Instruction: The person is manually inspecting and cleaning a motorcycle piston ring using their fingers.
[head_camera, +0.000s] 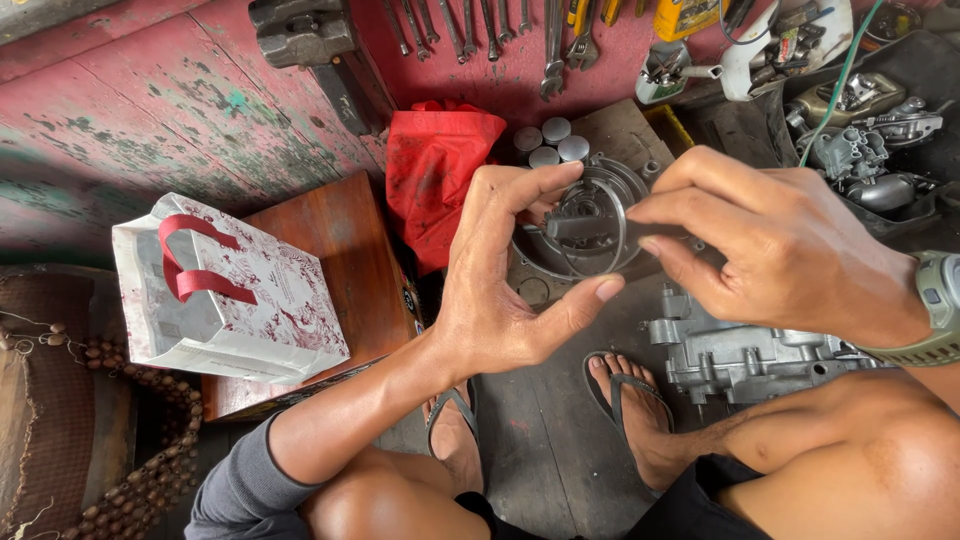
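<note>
A thin wire ring is stretched between my two hands above a round grey metal engine part. My left hand is spread wide, its forefinger at the ring's top and its thumb at the ring's lower edge. My right hand pinches the ring's right side with thumb and fingers; a grey watch sits on that wrist. A short shaft stands in the middle of the round part, partly hidden by my left fingers.
An aluminium engine casing lies by my right foot. A red cloth, three small metal cylinders, a white bag with red handles on a wooden board, hanging wrenches and carburettor parts surround me.
</note>
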